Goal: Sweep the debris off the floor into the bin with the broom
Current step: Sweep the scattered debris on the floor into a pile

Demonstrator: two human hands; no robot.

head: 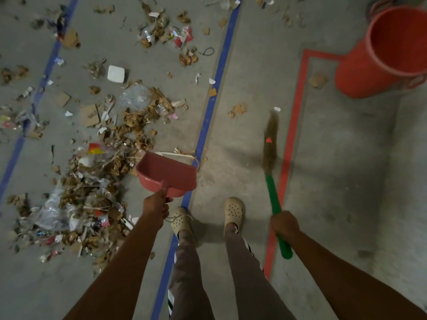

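Observation:
My left hand (157, 206) grips the handle of a pink dustpan (167, 174), which hangs empty above the edge of a big pile of debris (97, 181): dry leaves, cardboard scraps, plastic wrappers. My right hand (284, 224) holds the green handle of a broom (270, 148); its brown bristles point away from me, blurred, over bare concrete beside a red tape line. An orange bin (388, 51) stands upright at the far right, and what shows of its inside looks empty.
Debris is scattered across the whole left half of the floor, including a white foam box (116, 74). Blue tape lines (208, 121) cross the concrete; a red tape outline (293, 125) borders the bin's area. My feet in beige clogs (233, 212) stand between the two lines.

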